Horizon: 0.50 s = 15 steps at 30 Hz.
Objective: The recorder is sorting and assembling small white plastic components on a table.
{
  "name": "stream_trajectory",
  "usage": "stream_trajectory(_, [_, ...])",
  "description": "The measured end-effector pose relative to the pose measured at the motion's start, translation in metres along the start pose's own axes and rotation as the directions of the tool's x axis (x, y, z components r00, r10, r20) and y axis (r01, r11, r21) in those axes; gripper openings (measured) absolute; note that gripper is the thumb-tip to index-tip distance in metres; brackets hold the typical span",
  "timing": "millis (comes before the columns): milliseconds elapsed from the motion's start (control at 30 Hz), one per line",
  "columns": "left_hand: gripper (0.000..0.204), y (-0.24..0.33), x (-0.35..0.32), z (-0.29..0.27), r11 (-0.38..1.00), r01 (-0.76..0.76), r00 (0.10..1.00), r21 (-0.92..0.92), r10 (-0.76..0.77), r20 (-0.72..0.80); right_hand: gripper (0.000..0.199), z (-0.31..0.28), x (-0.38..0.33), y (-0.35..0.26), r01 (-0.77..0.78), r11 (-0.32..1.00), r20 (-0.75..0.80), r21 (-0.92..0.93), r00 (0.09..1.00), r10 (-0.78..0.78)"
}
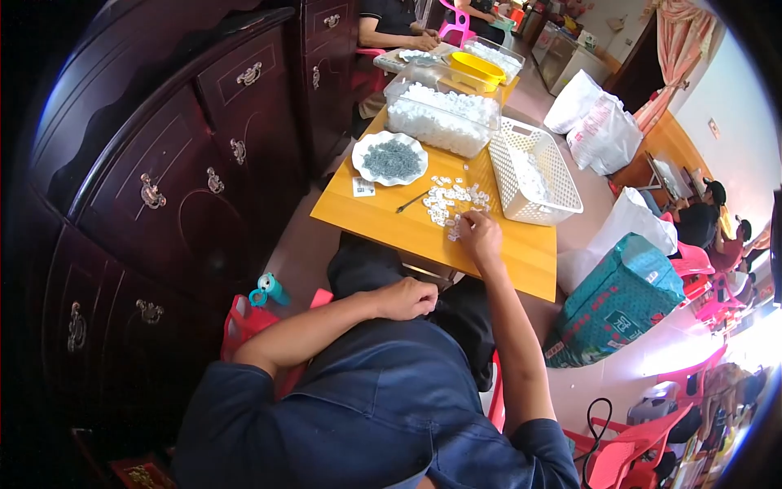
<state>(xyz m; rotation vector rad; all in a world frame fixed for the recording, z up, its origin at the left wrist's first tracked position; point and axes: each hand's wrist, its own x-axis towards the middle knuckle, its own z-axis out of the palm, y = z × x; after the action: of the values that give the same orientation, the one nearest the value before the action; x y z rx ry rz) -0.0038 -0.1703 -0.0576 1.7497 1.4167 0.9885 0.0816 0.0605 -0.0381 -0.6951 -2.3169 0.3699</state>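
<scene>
Small white plastic pieces (450,196) lie in a loose pile on the yellow wooden table (366,213). My right hand (481,238) reaches to the near right edge of that pile with its fingers bent together; whatever is between the fingertips is hidden. Over my lap, just off the table's front edge, my left hand (407,299) is curled closed, and its contents cannot be seen. A thin dark stick-like tool (412,202) lies left of the pile. Behind it stands a white scalloped plate (358,168) heaped with small grey pieces (393,160).
A clear plastic bin (444,140) full of white pieces and a white perforated basket (529,210) stand farther back. A yellow basin (479,68) is beyond. Dark cabinets (163,155) line the left; a teal bag (619,297) stands at right. Other people (395,24) sit nearby.
</scene>
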Motion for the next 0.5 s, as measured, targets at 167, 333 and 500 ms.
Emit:
stream_trajectory(167, [0.011, -0.002, 0.001, 0.002, 1.0, -0.013, 1.0, 0.013, 0.013, -0.024, 0.016, -0.002, -0.008, -0.006, 0.024, 0.998, 0.025, -0.062, 0.999, -0.022])
stream_trajectory(333, [0.011, -0.001, 0.002, 0.0, 1.0, -0.007, 0.999, 0.014, 0.007, -0.031, 0.011, -0.013, -0.008, 0.002, 0.031, 0.997, -0.061, 0.07, 0.998, -0.026])
stream_trajectory(500, [0.011, -0.003, 0.003, -0.001, 0.999, -0.009, 0.998, 0.032, 0.011, -0.064, 0.008, -0.048, -0.022, -0.01, 0.069, 0.986, -0.178, 0.155, 0.983, -0.041])
